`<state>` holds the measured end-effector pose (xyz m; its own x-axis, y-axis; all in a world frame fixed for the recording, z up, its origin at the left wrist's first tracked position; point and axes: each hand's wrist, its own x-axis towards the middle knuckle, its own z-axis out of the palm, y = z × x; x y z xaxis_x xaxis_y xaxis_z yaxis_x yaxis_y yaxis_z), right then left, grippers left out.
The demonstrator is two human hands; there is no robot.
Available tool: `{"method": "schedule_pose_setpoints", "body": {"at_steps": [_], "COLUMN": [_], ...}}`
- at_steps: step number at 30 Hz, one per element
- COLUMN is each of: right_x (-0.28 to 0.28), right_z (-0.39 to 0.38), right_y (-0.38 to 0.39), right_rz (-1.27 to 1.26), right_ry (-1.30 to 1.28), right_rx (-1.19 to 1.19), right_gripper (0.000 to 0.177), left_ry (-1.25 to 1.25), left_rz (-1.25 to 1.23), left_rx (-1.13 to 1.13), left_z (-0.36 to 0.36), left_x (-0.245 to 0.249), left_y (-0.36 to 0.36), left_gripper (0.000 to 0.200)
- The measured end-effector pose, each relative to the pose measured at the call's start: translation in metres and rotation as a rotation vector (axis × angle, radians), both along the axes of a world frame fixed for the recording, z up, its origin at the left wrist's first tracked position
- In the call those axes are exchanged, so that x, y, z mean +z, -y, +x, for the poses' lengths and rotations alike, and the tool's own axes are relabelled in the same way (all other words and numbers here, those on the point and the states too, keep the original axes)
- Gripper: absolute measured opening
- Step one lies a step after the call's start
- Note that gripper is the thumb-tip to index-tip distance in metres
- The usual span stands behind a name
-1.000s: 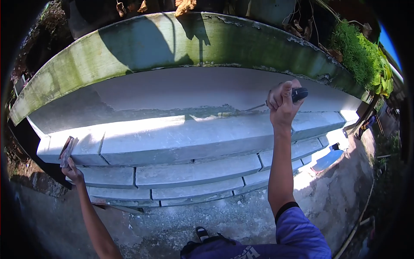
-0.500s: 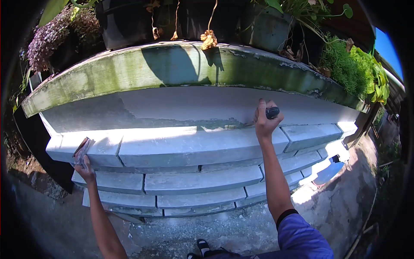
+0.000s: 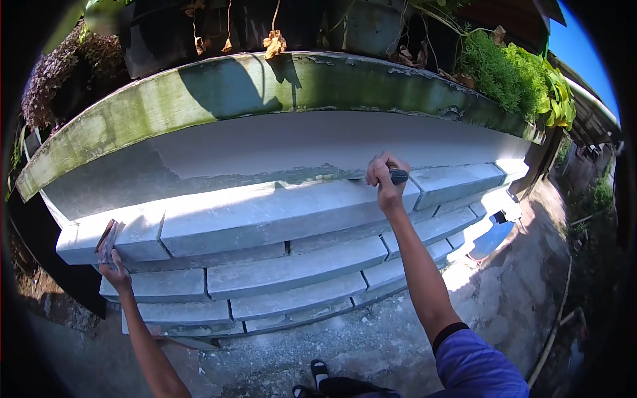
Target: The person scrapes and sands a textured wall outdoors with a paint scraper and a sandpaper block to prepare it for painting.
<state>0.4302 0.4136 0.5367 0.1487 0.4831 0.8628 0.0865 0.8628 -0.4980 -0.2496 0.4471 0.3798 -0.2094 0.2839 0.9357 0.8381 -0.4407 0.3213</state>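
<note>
My right hand (image 3: 386, 176) is closed round a dark-handled tool (image 3: 399, 176) low on the wall panel (image 3: 265, 142), just above the top row of pale blocks (image 3: 285, 215). The tool's working end is hidden behind my fingers. Grey, rough patches show along the panel's left part and lower edge; the rest is smooth and pale. At the left end of the top row, my left hand (image 3: 115, 268) grips a flat, reddish-brown object (image 3: 106, 239) smeared with pale material, over the block's front edge.
A green-stained ledge (image 3: 219, 93) overhangs the panel, with dark plant pots (image 3: 159, 36) and green plants (image 3: 507, 73) on it. Lower blocks step down to the concrete ground (image 3: 358, 345). A blue object (image 3: 491, 240) lies at the right.
The view has shifted and tilted slightly. My right hand has moved left and down along the panel's lower edge with the tool. My left hand still holds the flat object at the left end.
</note>
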Motion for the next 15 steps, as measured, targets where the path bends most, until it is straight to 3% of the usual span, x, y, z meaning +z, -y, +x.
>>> {"method": "schedule_pose_setpoints", "body": {"at_steps": [2, 4, 5, 9, 12, 13, 15], "right_x": [-0.011, -0.015, -0.013, 0.018, 0.015, 0.006, -0.026], "right_z": [0.015, 0.025, 0.025, 0.050, 0.090, 0.102, 0.124], "right_y": [0.021, 0.061, 0.079, 0.145, 0.167, 0.168, 0.165], "right_rz": [0.058, 0.064, 0.072, 0.232, 0.351, 0.327, 0.232], "right_ry": [0.318, 0.326, 0.324, 0.153, 0.165, 0.155, 0.094], "right_rx": [-0.051, -0.068, -0.068, 0.149, 0.311, 0.352, 0.389], "right_gripper": [0.029, 0.025, 0.023, 0.036, 0.045, 0.045, 0.044], "left_ry": [0.032, 0.115, 0.108, -0.279, -0.170, -0.002, 0.204], "left_rz": [-0.074, -0.218, -0.280, -0.130, -0.120, -0.373, -0.441], "left_rx": [-0.028, -0.063, 0.086, 0.227, 0.343, 0.334, 0.439], "left_z": [0.004, -0.001, 0.005, 0.022, 0.061, 0.070, 0.151], "left_x": [0.008, 0.012, 0.015, 0.023, -0.033, -0.073, -0.151], "left_y": [0.005, 0.012, 0.020, 0.055, 0.118, 0.144, 0.205], "left_gripper": [0.031, 0.032, 0.033, 0.034, 0.037, 0.040, 0.045]}}
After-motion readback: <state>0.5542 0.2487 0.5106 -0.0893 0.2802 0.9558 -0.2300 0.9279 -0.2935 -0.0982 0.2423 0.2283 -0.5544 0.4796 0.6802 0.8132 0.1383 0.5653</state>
